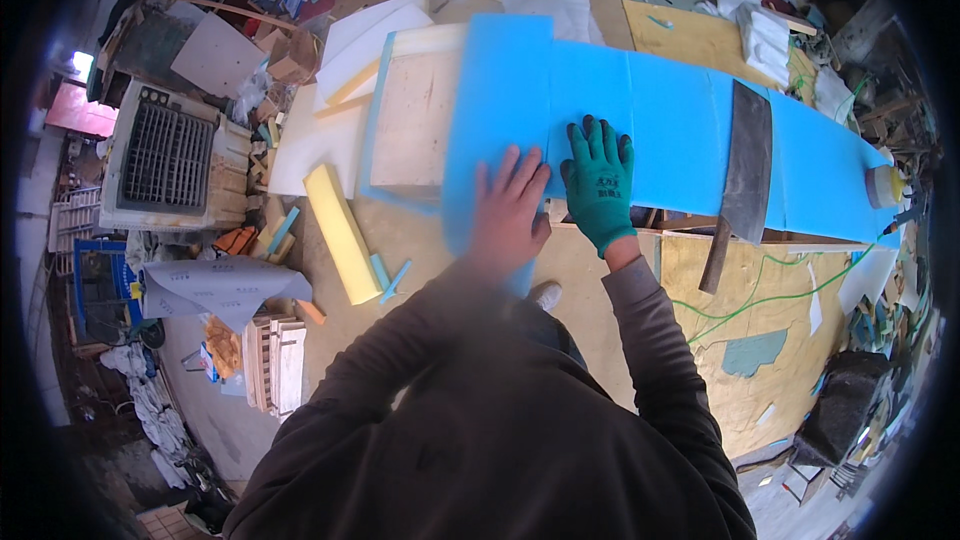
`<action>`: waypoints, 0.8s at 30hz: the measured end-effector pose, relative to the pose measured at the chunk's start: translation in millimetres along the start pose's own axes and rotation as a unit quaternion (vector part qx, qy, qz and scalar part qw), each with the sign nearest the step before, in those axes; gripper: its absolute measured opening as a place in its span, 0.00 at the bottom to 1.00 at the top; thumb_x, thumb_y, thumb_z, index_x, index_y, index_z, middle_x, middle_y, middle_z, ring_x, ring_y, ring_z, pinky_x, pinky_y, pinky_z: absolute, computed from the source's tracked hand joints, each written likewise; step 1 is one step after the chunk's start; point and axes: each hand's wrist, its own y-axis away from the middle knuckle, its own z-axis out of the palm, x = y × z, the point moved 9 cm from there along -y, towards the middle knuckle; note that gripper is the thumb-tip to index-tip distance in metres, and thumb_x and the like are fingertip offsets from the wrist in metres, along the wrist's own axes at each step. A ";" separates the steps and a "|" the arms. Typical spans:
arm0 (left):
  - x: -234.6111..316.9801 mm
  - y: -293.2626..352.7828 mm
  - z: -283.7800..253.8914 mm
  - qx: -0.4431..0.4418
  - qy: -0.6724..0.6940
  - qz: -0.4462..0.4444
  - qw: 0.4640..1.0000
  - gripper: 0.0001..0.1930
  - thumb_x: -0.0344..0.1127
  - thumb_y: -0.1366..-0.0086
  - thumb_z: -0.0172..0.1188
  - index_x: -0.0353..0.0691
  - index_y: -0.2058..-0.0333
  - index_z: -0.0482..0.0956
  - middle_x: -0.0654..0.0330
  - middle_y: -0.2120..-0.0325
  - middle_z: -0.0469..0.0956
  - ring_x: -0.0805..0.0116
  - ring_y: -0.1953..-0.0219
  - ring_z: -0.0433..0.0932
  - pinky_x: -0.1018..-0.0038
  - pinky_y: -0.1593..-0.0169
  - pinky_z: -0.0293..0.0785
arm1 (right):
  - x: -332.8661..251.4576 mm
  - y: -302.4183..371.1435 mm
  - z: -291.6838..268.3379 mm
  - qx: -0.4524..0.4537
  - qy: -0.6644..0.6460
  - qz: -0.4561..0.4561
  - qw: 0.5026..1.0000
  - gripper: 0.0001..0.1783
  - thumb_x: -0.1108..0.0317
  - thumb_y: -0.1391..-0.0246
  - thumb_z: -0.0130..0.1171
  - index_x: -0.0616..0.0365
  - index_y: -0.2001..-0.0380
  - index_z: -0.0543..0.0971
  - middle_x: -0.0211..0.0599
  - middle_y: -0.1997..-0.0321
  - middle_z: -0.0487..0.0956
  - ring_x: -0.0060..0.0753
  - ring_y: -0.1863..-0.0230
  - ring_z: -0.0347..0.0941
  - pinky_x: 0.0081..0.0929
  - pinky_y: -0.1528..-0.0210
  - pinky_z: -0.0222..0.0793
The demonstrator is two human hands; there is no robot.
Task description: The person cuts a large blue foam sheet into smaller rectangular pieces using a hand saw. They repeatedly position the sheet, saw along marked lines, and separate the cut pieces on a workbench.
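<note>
1. Blue foam sheet point(660, 90) is stretching from in front of the person toward the right, faint seams crossing it.
2. Bare left hand point(510, 205), blurred, is resting palm down over the sheet's left part; its fingers are spreading, its grip released.
3. Green-gloved right hand point(600, 180) is lying just beside it on the sheet, fingers extending, also grasping nothing.
4. Dark cleaver point(750, 155) is standing most in the way: its broad blade is lying across the sheet, right of the gloved hand, while its handle is sticking out past the near edge.
5. Tape roll point(883, 187) is sitting at the sheet's far right end.
6. Green cord point(740, 313) is snaking over a yellowish board point(670, 330) below the sheet.
7. Pale wooden panel point(410, 125) is lying just left of the sheet, with white foam boards point(350, 45) spreading beyond it.
8. Yellow foam strip point(340, 235) is lying slantwise on the floor, blue offcuts point(396, 281) resting near its lower end.
9. Grille-fronted appliance point(165, 155) is standing farther left, clutter crowding around it.
</note>
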 end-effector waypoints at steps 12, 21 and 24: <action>-23.3 -22.5 -6.5 -0.001 -0.031 0.054 0.998 0.26 0.36 0.24 0.61 0.42 0.29 0.76 0.58 0.24 0.68 0.46 0.21 0.62 0.39 0.23 0.56 | -24.9 6.5 -2.9 -0.030 0.009 -0.013 0.999 0.34 0.55 0.27 0.59 0.60 0.25 0.70 0.55 0.18 0.66 0.62 0.18 0.59 0.66 0.17 0.44; -24.8 -16.8 -6.6 -0.027 -0.034 0.069 0.997 0.28 0.41 0.24 0.62 0.45 0.28 0.74 0.62 0.20 0.63 0.48 0.19 0.57 0.33 0.23 0.53 | -20.5 8.3 -10.0 0.002 -0.005 -0.063 0.998 0.35 0.59 0.31 0.61 0.62 0.26 0.70 0.55 0.21 0.68 0.64 0.22 0.63 0.69 0.21 0.52; -26.4 -17.6 -5.1 -0.038 -0.010 0.056 0.998 0.30 0.39 0.25 0.61 0.47 0.26 0.73 0.59 0.20 0.63 0.47 0.18 0.56 0.32 0.20 0.45 | -20.2 7.9 -9.2 -0.002 -0.003 -0.064 0.998 0.34 0.58 0.30 0.60 0.63 0.26 0.71 0.56 0.21 0.69 0.64 0.21 0.62 0.68 0.22 0.52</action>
